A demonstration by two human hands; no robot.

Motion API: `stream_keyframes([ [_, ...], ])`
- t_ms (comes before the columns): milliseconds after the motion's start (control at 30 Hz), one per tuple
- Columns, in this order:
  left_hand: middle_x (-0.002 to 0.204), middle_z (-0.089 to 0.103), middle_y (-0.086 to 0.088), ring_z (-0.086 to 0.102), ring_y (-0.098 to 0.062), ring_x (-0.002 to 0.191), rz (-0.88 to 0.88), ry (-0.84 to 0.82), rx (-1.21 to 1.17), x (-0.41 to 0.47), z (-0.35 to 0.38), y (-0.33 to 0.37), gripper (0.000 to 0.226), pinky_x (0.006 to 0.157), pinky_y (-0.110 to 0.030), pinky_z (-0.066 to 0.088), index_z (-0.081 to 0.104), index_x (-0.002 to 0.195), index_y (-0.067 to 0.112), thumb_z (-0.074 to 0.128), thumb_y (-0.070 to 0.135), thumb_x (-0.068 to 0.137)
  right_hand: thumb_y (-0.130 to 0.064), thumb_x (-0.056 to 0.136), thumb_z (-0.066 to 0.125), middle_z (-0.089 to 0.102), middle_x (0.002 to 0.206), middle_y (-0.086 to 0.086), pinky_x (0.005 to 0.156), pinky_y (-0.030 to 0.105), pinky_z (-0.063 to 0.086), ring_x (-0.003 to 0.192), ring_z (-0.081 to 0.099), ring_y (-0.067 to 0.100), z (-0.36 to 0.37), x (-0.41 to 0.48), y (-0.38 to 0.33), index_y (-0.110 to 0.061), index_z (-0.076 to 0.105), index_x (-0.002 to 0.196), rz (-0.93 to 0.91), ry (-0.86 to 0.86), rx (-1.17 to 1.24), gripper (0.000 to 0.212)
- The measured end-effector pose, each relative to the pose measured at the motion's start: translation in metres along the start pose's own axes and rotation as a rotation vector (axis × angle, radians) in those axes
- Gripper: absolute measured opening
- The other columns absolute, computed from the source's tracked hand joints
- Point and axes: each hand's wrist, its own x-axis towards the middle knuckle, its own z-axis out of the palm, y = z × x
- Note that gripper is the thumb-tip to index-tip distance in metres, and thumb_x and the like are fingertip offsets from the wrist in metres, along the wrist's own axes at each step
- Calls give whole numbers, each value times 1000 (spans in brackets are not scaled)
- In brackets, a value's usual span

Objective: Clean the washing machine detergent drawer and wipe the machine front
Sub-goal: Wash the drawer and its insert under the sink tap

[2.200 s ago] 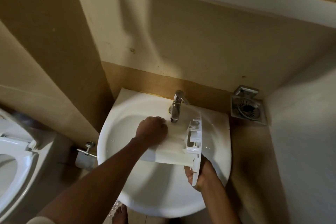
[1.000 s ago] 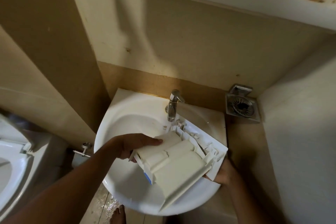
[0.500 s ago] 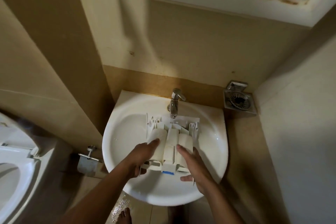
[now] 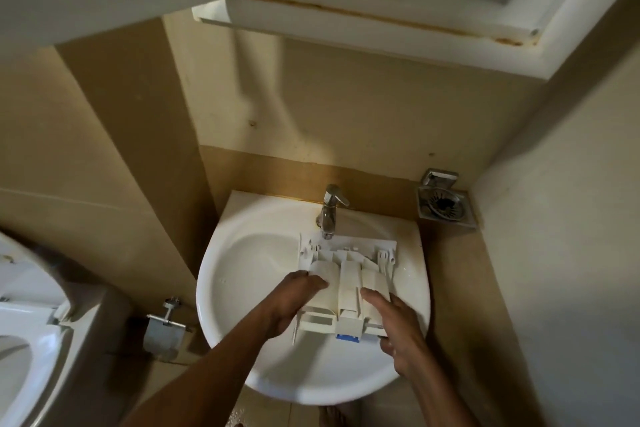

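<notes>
The drawer [image 4: 349, 282] lies underside up over the sink [image 4: 221, 291], far end by the tap [image 4: 329, 215]. The left hand [image 4: 294, 295] grips its left edge and the right hand [image 4: 398, 326] clasps its right side (any print on the blue tab [image 4: 347, 337] is too small to read).

Item: detergent drawer [image 4: 346, 282], white plastic.
Pose: roughly level, wide front panel at the far end, blue tab [image 4: 347, 337] at the near end.
Upper face: three lengthwise moulded sections.
Location: over the sink [image 4: 242, 291] basin, front panel under the tap [image 4: 329, 215].
Support: left hand [image 4: 294, 295] and right hand [image 4: 398, 326] hold its sides.
</notes>
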Motion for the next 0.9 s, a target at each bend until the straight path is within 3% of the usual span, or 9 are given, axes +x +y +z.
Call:
stream_keyframes([
  [67, 110, 72, -22, 71, -33, 94, 25, -1, -55, 4, 1, 9, 31, 80, -40, 60, 63, 122, 4, 59, 16, 94, -43, 73, 83, 74, 85, 12, 40, 23, 25, 52, 47, 13, -4, 6, -2, -20, 71, 109, 30, -12, 20, 44],
  [133, 110, 72, -19, 69, -31, 93, 26, -8, -151, 9, 3, 19, 29, 72, -37, 60, 65, 122, 9, 56, 16, 95, -49, 64, 85, 74, 95, 16, 39, 23, 25, 63, 44, 19, -7, 13, -4, -18, 72, 108, 38, -25, 37, 55],
  [233, 109, 70, -22, 67, -36, 94, -1, -23, -168, 13, 10, 34, 27, 75, -41, 60, 66, 117, 13, 58, 16, 91, -52, 58, 86, 75, 99, 19, 41, 23, 25, 68, 44, 21, -8, 18, -14, -18, 73, 105, 37, -41, 37, 60],
  [300, 107, 68, -22, 65, -34, 91, 15, 26, -159, 17, 12, 38, 26, 82, -43, 56, 67, 114, 10, 58, 12, 89, -47, 64, 87, 73, 83, 14, 40, 22, 23, 56, 40, 14, -13, 24, -23, -14, 74, 103, 64, -57, 31, 53],
  [400, 101, 69, -20, 67, -32, 83, 39, 97, -270, 26, 13, 38, 32, 73, -37, 56, 67, 117, 2, 57, 13, 89, -40, 72, 86, 68, 70, 5, 37, 19, 23, 44, 38, 8, -20, 27, -33, -12, 75, 104, 104, -81, 85, 44],
  [633, 107, 68, -28, 65, -37, 91, 101, 151, -239, 39, 21, 33, 55, 81, -44, 51, 69, 110, 5, 68, 35, 63, -46, 74, 83, 69, 71, 8, 42, 20, 42, 50, 52, 13, -30, 27, -49, -7, 74, 104, 108, -158, -58, 50],
  [700, 106, 68, -27, 63, -35, 89, 119, 188, -255, 36, 17, 27, 51, 81, -43, 50, 69, 106, 2, 68, 31, 65, -46, 74, 83, 69, 70, 7, 42, 20, 41, 50, 52, 13, -24, 26, -48, -9, 75, 102, 98, -148, -88, 48],
  [833, 101, 62, -19, 59, -27, 87, 142, 236, -293, 26, 8, 13, 15, 72, -34, 49, 63, 102, 7, 57, 7, 89, -46, 73, 81, 69, 69, 8, 38, 21, 35, 47, 50, 14, -8, 23, -40, -8, 75, 101, 110, -165, -168, 48],
  [900, 110, 62, -13, 61, -27, 95, 116, 218, -291, 23, 2, 8, 37, 73, -32, 52, 56, 119, 16, 62, 9, 83, -45, 73, 82, 70, 70, 8, 39, 21, 36, 46, 51, 14, -1, 22, -40, -8, 74, 103, 114, -193, -200, 48],
])
